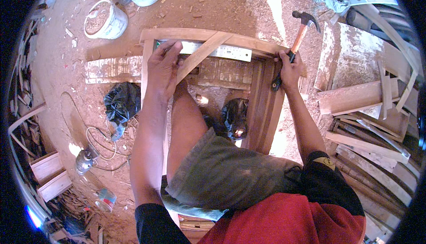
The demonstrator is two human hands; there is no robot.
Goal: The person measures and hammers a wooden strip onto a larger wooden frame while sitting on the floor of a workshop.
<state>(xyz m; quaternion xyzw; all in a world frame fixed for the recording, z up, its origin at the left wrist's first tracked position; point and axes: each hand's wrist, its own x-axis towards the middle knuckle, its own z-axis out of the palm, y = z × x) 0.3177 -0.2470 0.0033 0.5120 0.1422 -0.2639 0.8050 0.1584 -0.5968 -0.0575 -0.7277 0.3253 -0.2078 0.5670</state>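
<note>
A wooden frame (191,34) lies in front of me across my legs, with a diagonal wooden strip (202,56) spanning its far left corner. A flat metal ruler (230,52) runs along the inside of the far rail and passes beneath the strip. My left hand (164,68) is closed over the ruler's left end at that corner; its fingers hide part of the ruler. At the far right corner, my right hand (291,70) grips a claw hammer (300,37) by its wood and black handle. The hammer's head points up and away from me, above the frame.
Two whitish buckets (106,19) stand at the far left. Black plastic (122,104), a corded power tool (85,161) and a small can (105,199) lie on the left. Boards (355,95) are piled on the right. A weathered plank (113,69) lies under the frame.
</note>
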